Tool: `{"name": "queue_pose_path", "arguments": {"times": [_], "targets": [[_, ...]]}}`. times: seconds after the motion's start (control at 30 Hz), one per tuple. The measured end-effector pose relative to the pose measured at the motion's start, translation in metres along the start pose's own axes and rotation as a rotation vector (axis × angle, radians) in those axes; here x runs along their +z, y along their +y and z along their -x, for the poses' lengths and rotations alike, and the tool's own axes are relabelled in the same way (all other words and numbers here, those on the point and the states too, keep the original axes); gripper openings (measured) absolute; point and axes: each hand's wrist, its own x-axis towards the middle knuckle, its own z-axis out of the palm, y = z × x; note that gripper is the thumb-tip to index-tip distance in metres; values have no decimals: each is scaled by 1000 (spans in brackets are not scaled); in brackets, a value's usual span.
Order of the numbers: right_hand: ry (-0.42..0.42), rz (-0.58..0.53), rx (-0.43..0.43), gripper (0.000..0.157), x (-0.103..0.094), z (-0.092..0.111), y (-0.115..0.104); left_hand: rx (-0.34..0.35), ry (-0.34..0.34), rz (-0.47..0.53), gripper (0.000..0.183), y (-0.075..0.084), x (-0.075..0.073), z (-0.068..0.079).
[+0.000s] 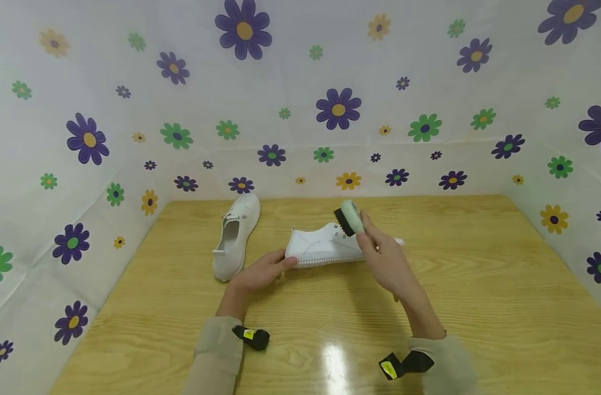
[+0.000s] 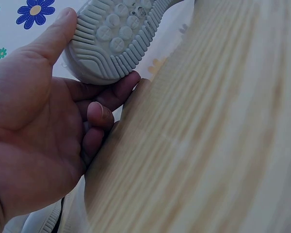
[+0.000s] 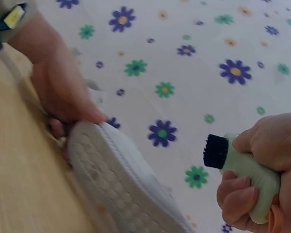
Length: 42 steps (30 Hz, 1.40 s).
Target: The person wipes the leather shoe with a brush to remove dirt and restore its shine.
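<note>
A white shoe (image 1: pixel 320 247) is held by its heel in my left hand (image 1: pixel 263 271), tilted so its ribbed, studded sole (image 2: pixel 114 36) shows in the left wrist view. The thumb lies along one side of the heel and fingers curl under the other. In my right hand (image 1: pixel 386 258) is a pale green scrub brush (image 3: pixel 252 177) with dark bristles (image 3: pixel 216 151). In the head view the brush overlaps the laced part of the shoe; the right wrist view shows a gap between bristles and shoe. The shoe's toe is mostly hidden behind my right hand.
A second white shoe (image 1: pixel 236 238) stands on the wooden table (image 1: pixel 478 285), left of my left hand, toe pointing away. White cloth with printed flowers (image 1: pixel 300 71) rises behind the table and along both sides. Dark straps with yellow labels (image 1: pixel 389 366) sit at both wrists.
</note>
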Motion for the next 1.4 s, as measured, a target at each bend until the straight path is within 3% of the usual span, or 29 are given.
{"name": "queue_pose_path", "arguments": {"times": [0.13,0.3,0.5,0.67,0.9,1.23,1.4], "targets": [[29,117,-86,50,27,-2,-7,12,1,15,61,-5,0,-2],[42,264,-84,48,52,0,-11,34,-10,40,56,-5,-1,-2],[59,443,-147,46,70,3,-11,51,-24,55,53,-5,-1,-1],[57,522,-191,46,79,3,-9,73,-27,63,52,-6,-1,-2],[31,597,-215,45,87,4,-6,153,-73,64,50,-8,-1,-4],[54,619,-142,45,74,2,-6,83,-33,32,49,-6,-1,-2],[119,644,-103,45,70,2,-4,45,-18,-5,52,-6,-2,-1]]}}
